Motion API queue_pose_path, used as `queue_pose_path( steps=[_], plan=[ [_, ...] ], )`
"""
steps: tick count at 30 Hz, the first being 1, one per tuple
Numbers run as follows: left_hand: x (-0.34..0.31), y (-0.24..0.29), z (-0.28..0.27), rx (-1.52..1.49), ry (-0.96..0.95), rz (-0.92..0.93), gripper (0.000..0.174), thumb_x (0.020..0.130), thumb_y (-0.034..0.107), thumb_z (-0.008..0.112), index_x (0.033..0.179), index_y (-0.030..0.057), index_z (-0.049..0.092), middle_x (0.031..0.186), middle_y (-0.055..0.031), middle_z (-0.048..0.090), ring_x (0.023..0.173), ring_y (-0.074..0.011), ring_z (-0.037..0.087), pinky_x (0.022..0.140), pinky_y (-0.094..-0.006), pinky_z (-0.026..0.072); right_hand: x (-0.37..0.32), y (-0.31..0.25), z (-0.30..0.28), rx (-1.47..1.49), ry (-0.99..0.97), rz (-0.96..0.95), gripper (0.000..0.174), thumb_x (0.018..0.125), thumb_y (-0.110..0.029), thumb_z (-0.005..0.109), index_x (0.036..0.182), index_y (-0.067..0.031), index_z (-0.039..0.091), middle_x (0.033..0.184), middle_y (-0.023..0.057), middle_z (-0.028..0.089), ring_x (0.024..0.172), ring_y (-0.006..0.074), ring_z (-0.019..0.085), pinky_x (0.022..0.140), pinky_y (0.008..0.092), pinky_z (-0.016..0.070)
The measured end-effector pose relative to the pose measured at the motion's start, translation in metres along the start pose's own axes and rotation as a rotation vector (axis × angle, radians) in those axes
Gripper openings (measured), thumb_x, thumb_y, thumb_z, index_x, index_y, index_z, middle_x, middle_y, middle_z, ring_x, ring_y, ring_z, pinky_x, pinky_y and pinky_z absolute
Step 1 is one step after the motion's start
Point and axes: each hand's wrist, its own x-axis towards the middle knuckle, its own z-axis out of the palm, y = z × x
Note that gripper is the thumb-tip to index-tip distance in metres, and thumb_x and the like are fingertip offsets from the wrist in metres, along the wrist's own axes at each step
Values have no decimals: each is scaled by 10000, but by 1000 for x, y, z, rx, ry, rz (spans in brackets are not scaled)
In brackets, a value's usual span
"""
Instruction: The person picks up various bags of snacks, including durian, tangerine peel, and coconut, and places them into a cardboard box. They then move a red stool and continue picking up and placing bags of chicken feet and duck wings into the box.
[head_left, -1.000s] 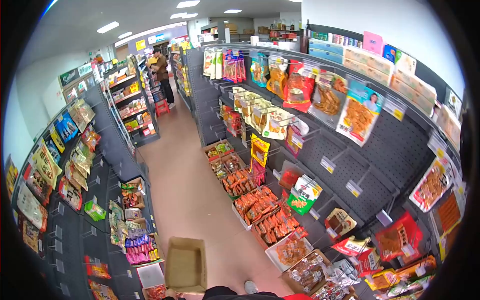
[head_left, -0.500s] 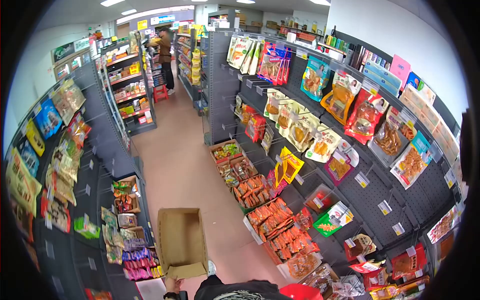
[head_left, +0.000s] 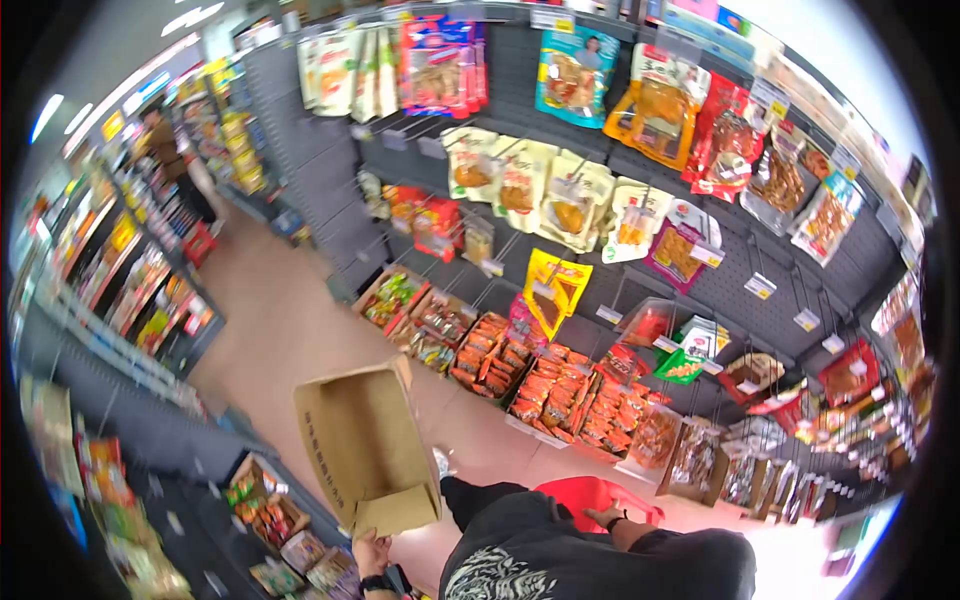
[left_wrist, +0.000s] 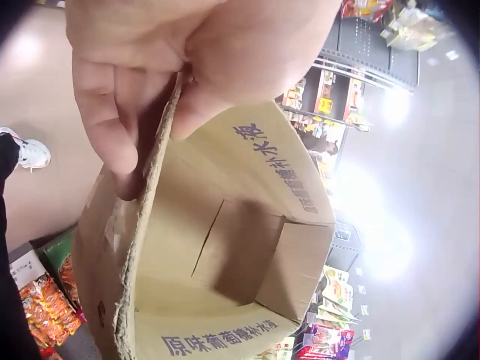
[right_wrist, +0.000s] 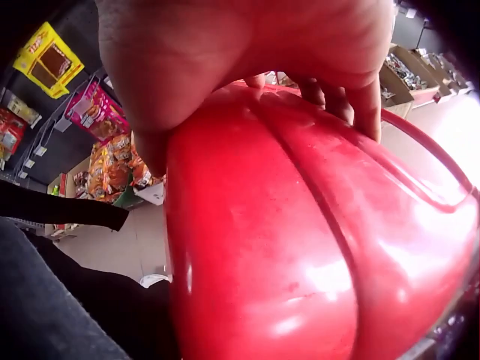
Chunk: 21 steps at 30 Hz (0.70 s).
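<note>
Right hand [head_left: 605, 516] entered head view; only left wrist shows carton [left_wrist: 217, 225] printed twice.

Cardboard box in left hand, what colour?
Cardboard box: tan with dark lettering inside; clearest in left wrist view.

I'm standing in a shop, pretty clearly the snack aisle [head_left: 265, 320]. Take the yellow bag [head_left: 555, 292] on the grey pegboard rack [head_left: 510, 70]: cream food pouches [head_left: 575, 205] hang off hooks above it, piles of orange-wrapped packets [head_left: 548, 395] sit below, price tags [head_left: 760, 286] poke out to its right, and way left there's another stocked shelf unit [head_left: 125, 265].
</note>
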Motion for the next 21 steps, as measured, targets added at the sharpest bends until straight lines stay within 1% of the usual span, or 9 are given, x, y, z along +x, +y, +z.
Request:
queue_pose_path(
  steps=[3, 5, 7, 9, 11, 13, 16, 18, 21],
  plan=[
    [50, 67, 17, 93, -88, 24, 227, 851, 64, 527, 1075, 99, 552, 927, -49, 635, 737, -211, 611, 632, -348, 511, 20, -62, 33, 75, -20, 48, 1303, 579, -696, 705, 1462, -71, -23, 1405, 318, 300, 1296, 416, 348, 1049, 458, 335],
    [64, 115, 30, 443, -51, 224, 212, 864, 168, 607, 999, 4, 603, 792, -88, 597, 701, -246, 561, 599, -343, 474, 14, -105, 47, 130, -61, 99, 1300, 577, -640, 751, 1466, -96, -27, 1437, 302, 247, 1308, 401, 337, 1055, 465, 332],
    [93, 163, 34, 476, -64, 178, 209, 864, 150, 602, 1015, 6, 590, 789, -71, 580, 687, -221, 545, 602, -329, 465, -10, -158, 49, 84, 30, 157, 1270, 582, -629, 752, 1475, -145, -11, 1466, 288, 183, 1325, 399, 309, 1054, 479, 332],
    [132, 209, 54, 411, -90, 117, 222, 872, 91, 566, 1088, 46, 552, 815, -33, 570, 687, -151, 531, 624, -289, 459, -52, -213, 27, 291, -56, 66, 1225, 588, -642, 735, 1480, -192, 25, 1486, 265, 137, 1331, 403, 295, 1054, 489, 330],
    [166, 253, 76, 450, -207, 73, 216, 867, 76, 542, 1083, 63, 548, 865, -49, 609, 707, -179, 578, 602, -312, 465, -42, -236, 47, 187, -4, 116, 1206, 590, -641, 732, 1479, -199, 47, 1481, 257, 157, 1321, 408, 308, 1050, 484, 340],
    [178, 280, 128, 534, -320, 87, 232, 847, 45, 532, 1076, 76, 544, 895, -62, 648, 672, -218, 633, 533, -337, 487, -51, -252, 45, 88, 59, 163, 1187, 592, -640, 730, 1478, -206, 70, 1476, 248, 177, 1311, 412, 321, 1045, 479, 350],
    [187, 303, 215, 660, -351, 56, 239, 836, 35, 542, 1073, 67, 544, 885, -63, 650, 650, -215, 628, 538, -345, 509, -81, -268, 38, 54, 61, 74, 1148, 597, -618, 738, 1472, -217, 112, 1447, 233, 238, 1286, 402, 358, 1032, 472, 369],
    [233, 308, 243, 743, -407, -32, 267, 825, 26, 553, 1090, 56, 538, 867, -67, 650, 658, -217, 630, 552, -366, 530, -96, -268, 51, -27, 105, -11, 1094, 599, -604, 741, 1457, -241, 168, 1393, 220, 313, 1253, 390, 394, 1003, 471, 397],
    [270, 303, 312, 943, -653, -135, 257, 840, 77, 563, 1096, 67, 559, 877, -73, 649, 644, -197, 624, 528, -343, 542, -121, -274, 74, 16, 197, -9, 1044, 586, -588, 756, 1431, -250, 246, 1348, 201, 377, 1242, 379, 398, 995, 468, 398]
  ],
)
